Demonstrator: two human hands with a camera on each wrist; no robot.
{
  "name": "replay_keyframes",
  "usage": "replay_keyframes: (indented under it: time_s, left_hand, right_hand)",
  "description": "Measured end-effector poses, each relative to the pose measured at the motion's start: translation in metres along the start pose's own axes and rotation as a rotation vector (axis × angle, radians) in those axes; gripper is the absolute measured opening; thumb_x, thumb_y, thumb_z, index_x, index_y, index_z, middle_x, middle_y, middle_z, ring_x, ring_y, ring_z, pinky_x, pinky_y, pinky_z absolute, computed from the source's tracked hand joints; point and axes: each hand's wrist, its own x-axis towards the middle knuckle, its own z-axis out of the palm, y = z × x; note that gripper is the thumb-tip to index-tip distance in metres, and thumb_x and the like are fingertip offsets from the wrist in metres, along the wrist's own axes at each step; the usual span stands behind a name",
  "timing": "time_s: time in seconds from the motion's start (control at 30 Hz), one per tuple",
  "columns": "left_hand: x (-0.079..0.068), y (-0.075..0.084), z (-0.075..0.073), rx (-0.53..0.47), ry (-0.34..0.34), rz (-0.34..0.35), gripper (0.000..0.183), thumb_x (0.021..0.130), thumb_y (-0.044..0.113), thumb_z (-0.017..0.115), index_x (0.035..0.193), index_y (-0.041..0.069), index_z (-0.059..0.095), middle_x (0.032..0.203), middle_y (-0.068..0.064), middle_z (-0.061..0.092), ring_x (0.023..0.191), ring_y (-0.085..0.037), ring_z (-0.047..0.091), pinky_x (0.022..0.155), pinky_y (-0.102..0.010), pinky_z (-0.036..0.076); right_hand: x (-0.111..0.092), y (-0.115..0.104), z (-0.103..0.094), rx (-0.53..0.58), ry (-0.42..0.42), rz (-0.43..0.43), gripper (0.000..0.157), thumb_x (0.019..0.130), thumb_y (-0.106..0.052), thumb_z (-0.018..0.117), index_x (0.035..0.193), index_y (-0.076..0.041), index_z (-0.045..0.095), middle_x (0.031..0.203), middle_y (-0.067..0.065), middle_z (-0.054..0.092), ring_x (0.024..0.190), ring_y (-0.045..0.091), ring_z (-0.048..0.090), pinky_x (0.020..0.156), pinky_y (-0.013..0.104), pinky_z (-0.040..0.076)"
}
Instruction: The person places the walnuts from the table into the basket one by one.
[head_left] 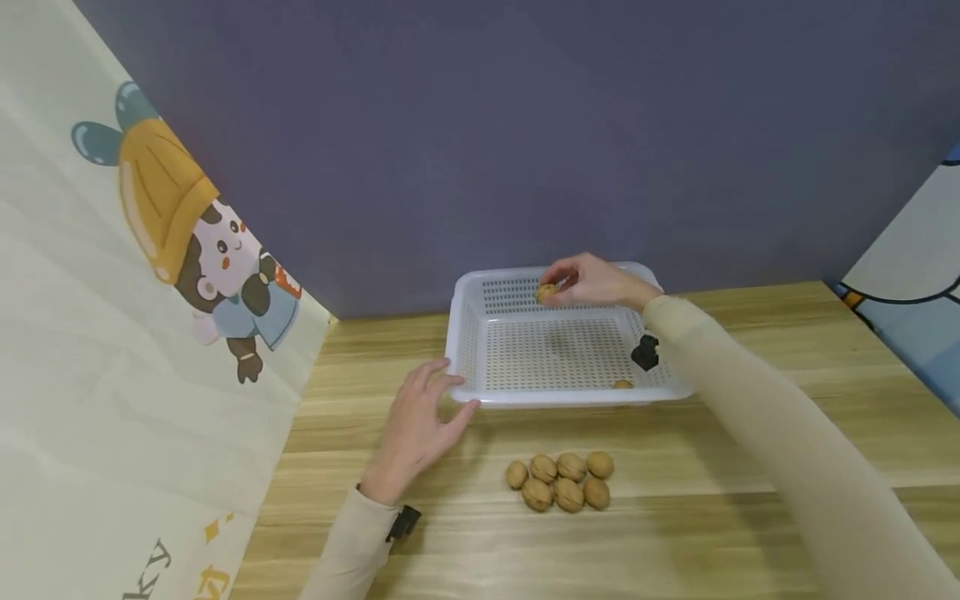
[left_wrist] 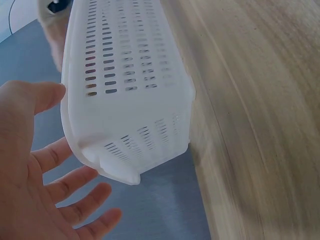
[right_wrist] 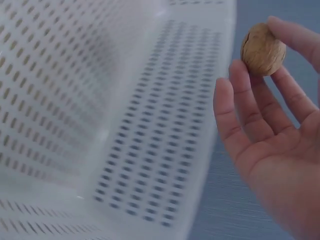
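A white perforated plastic basket (head_left: 468, 333) stands on the wooden table. My right hand (head_left: 596, 281) is over its far side and pinches a walnut (right_wrist: 262, 49) between thumb and fingertips. Another walnut (head_left: 622, 384) shows inside the basket by the near wall, partly hidden by the rim. At the near left corner, my left hand (head_left: 420, 421) touches the rim with thumb and fingers spread and loosely bent. The left wrist view has the thumb (left_wrist: 50, 96) against the rim. Several walnuts (head_left: 568, 495) lie in two rows on the table in front of the basket.
A dark blue-grey panel (head_left: 525, 142) rises right behind the basket. On the left is a pale wall sheet with a cartoon figure (head_left: 240, 275); another printed sheet (head_left: 915, 275) stands at the right edge. The wooden table (head_left: 750, 533) extends on both sides.
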Motion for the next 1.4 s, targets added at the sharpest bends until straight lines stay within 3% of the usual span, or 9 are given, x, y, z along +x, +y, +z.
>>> replay_keyframes:
  time_s: [0.23,0.43,0.7,0.83,1.03,1.2,1.4]
  left_hand:
    - [0.0,0.004,0.002,-0.002,0.001,0.008,0.05,0.09,0.059,0.061,0.119,0.018,0.067,0.147,-0.005,0.05,0.136,-0.026,0.046,0.112,-0.052,0.041]
    - [-0.001,0.005,0.002,-0.002,0.001,0.005,0.049,0.09,0.057,0.062,0.118,0.018,0.068,0.147,-0.005,0.051,0.136,-0.026,0.046,0.111,-0.052,0.042]
    - [-0.003,0.003,0.001,-0.009,0.005,-0.002,0.048,0.089,0.058,0.062,0.116,0.018,0.068,0.146,-0.004,0.051,0.135,-0.026,0.047,0.111,-0.051,0.043]
    - [-0.003,0.002,0.002,-0.01,0.016,0.003,0.048,0.09,0.058,0.062,0.116,0.018,0.068,0.146,-0.004,0.051,0.135,-0.026,0.048,0.11,-0.051,0.043]
    - [-0.003,0.0,0.002,-0.01,0.017,0.001,0.049,0.09,0.058,0.062,0.117,0.018,0.068,0.146,-0.004,0.052,0.134,-0.026,0.048,0.111,-0.051,0.043]
    - [-0.002,0.0,0.001,-0.008,0.011,-0.001,0.048,0.089,0.058,0.063,0.117,0.018,0.068,0.146,-0.004,0.052,0.135,-0.027,0.048,0.111,-0.05,0.043]
    - [-0.001,0.001,0.002,-0.021,0.015,0.004,0.047,0.089,0.056,0.065,0.116,0.018,0.068,0.144,-0.005,0.053,0.133,-0.027,0.049,0.11,-0.05,0.044]
  right_hand:
    - [0.018,0.035,0.018,-0.013,-0.048,0.08,0.04,0.087,-0.037,0.076,0.121,-0.018,0.066,0.119,0.005,0.067,0.109,0.023,0.062,0.089,0.043,0.055]
    - [0.024,0.052,0.03,-0.126,-0.073,0.11,0.034,0.086,-0.036,0.076,0.116,-0.02,0.069,0.119,0.002,0.068,0.11,0.022,0.062,0.09,0.04,0.055]
    - [0.029,0.062,0.043,-0.215,-0.098,0.185,0.044,0.084,-0.033,0.077,0.124,-0.016,0.066,0.126,0.007,0.066,0.119,0.027,0.06,0.102,0.047,0.05]
    - [0.03,0.062,0.044,-0.233,-0.1,0.184,0.051,0.084,-0.035,0.078,0.128,-0.015,0.063,0.129,0.008,0.065,0.121,0.028,0.058,0.105,0.048,0.048]
    - [0.027,0.052,0.03,-0.198,-0.095,0.158,0.067,0.084,-0.039,0.078,0.139,-0.013,0.053,0.131,0.01,0.063,0.122,0.029,0.057,0.104,0.051,0.047]
    - [0.019,0.037,0.008,-0.201,-0.113,0.113,0.065,0.087,-0.04,0.074,0.141,-0.009,0.052,0.139,0.015,0.057,0.129,0.032,0.053,0.102,0.051,0.049]
    - [-0.003,0.011,-0.017,-0.183,-0.064,0.059,0.063,0.087,-0.044,0.074,0.138,-0.012,0.055,0.138,0.011,0.058,0.127,0.03,0.055,0.102,0.051,0.049]
